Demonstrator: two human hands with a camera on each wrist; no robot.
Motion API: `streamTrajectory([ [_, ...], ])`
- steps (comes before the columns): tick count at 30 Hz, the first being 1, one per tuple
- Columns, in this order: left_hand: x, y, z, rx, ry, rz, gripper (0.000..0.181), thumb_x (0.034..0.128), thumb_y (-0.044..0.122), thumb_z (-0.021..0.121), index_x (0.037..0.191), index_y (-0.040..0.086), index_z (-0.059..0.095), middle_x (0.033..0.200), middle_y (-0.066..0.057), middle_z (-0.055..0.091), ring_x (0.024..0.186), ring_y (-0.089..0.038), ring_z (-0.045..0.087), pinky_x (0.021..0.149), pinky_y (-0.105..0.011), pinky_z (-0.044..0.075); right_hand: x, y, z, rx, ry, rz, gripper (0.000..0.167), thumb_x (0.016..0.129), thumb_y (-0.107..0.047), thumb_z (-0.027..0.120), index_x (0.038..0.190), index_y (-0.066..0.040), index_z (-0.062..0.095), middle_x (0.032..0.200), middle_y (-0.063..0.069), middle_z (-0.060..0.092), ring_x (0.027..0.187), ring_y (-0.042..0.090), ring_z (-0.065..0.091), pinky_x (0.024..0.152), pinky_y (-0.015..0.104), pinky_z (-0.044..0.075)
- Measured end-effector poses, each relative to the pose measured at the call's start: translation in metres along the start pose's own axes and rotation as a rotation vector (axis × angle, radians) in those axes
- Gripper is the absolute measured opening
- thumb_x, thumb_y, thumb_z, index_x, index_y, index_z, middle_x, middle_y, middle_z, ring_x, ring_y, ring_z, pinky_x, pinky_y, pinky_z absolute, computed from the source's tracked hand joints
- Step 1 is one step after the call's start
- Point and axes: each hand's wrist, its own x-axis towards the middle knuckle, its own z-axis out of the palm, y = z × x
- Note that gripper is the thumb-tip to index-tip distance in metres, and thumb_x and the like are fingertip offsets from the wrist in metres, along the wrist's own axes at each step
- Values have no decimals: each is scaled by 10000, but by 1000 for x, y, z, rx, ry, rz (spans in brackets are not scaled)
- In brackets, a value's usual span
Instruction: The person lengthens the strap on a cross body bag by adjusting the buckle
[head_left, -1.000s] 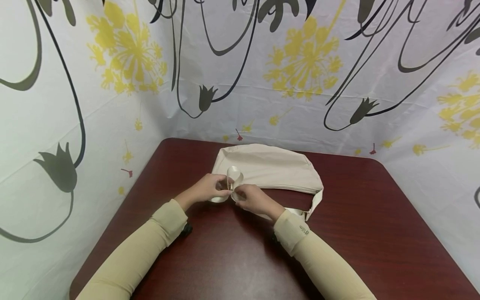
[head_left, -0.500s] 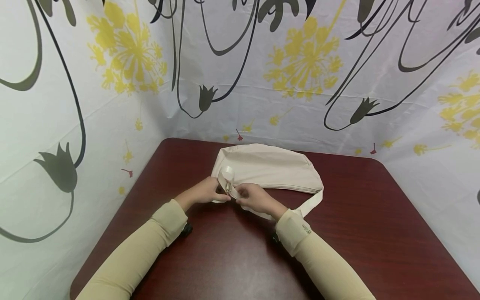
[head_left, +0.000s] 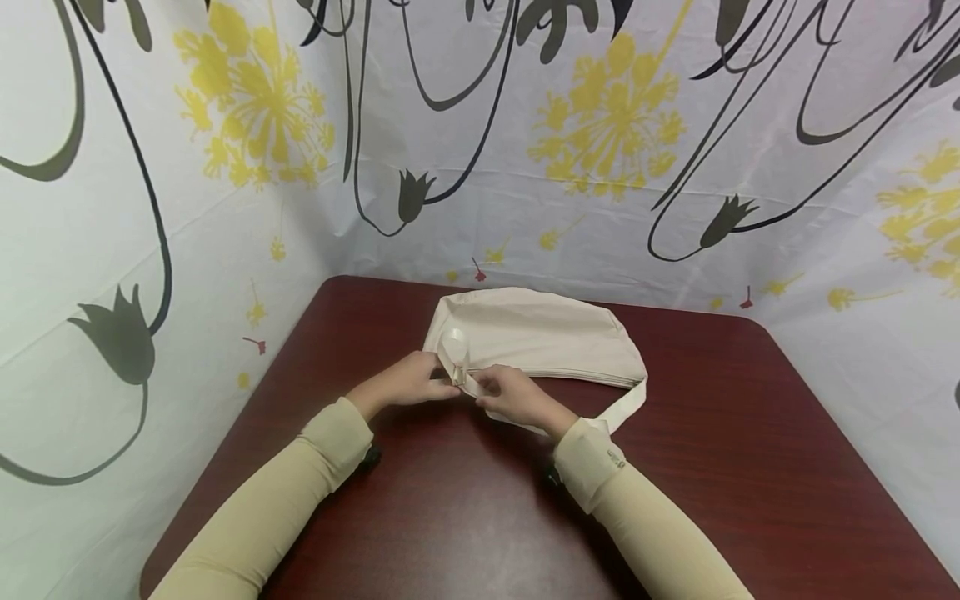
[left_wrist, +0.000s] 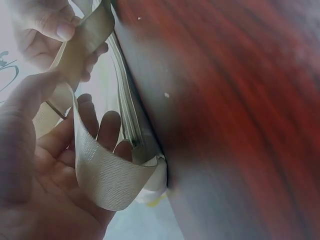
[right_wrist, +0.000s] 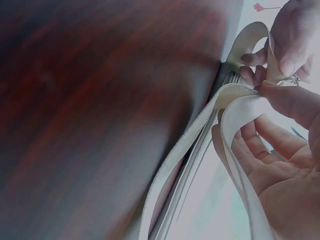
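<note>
A cream shoulder bag (head_left: 536, 333) lies on the table with its zipper edge facing me. My left hand (head_left: 408, 379) pinches the bag's webbing strap (left_wrist: 115, 182) between thumb and fingers, beside a small metal strap buckle (head_left: 459, 375). Just to the right, my right hand (head_left: 517, 396) pinches two layers of the same strap, seen in the right wrist view. A loop of strap stands up over the buckle between the hands. In the left wrist view, another loop hangs across the left palm. The buckle is partly hidden by fingers and webbing.
The dark red wooden table (head_left: 712, 450) has rounded far corners. A patterned white curtain (head_left: 480, 125) hangs close behind it and along the left side. The bag's zipper (right_wrist: 187, 165) runs along its near edge.
The strap loop has shifted left and turned, so the buckle now faces me. The strap's right-hand stretch has straightened. My right hand has moved slightly right.
</note>
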Motion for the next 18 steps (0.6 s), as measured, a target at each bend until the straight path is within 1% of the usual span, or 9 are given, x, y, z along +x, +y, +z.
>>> streamTrajectory([
  [2, -1, 0, -1, 8, 8, 5, 319, 924, 326, 739, 1149, 102, 707, 1094, -25, 716, 996, -160, 654, 896, -374, 517, 0, 0, 0, -6, 1, -2, 302, 906, -63, 740, 1203, -36, 693, 1062, 71, 707, 1008, 204, 660, 921, 398, 511],
  [5, -1, 0, -1, 27, 10, 3, 312, 926, 315, 727, 1147, 95, 717, 1111, -41, 714, 1023, -187, 659, 922, -393, 511, -1, 1, -1, -11, 10, -14, 297, 899, -49, 740, 1192, -29, 697, 1038, 75, 709, 988, 206, 662, 910, 395, 514],
  [10, -2, -1, -1, 63, 15, 9, 278, 926, 328, 723, 1080, 98, 749, 1065, -33, 716, 1001, -187, 664, 905, -377, 517, -2, 2, -2, -31, 15, -28, 285, 900, -48, 738, 1181, -24, 700, 1018, 77, 702, 966, 202, 654, 893, 390, 516],
  [14, -2, -1, -2, 66, 15, 18, 266, 917, 321, 725, 1047, 92, 762, 1043, -37, 721, 984, -185, 669, 895, -366, 521, -2, 3, -3, -50, 14, -22, 281, 902, -52, 738, 1181, -34, 701, 1022, 75, 695, 974, 202, 643, 902, 396, 511],
  [18, -3, 0, -2, 57, 12, 20, 268, 906, 309, 733, 1042, 81, 765, 1045, -45, 726, 968, -186, 674, 882, -362, 525, -4, 3, -5, -34, 8, -18, 289, 900, -39, 734, 1187, -33, 699, 1030, 79, 694, 984, 207, 643, 912, 405, 508],
])
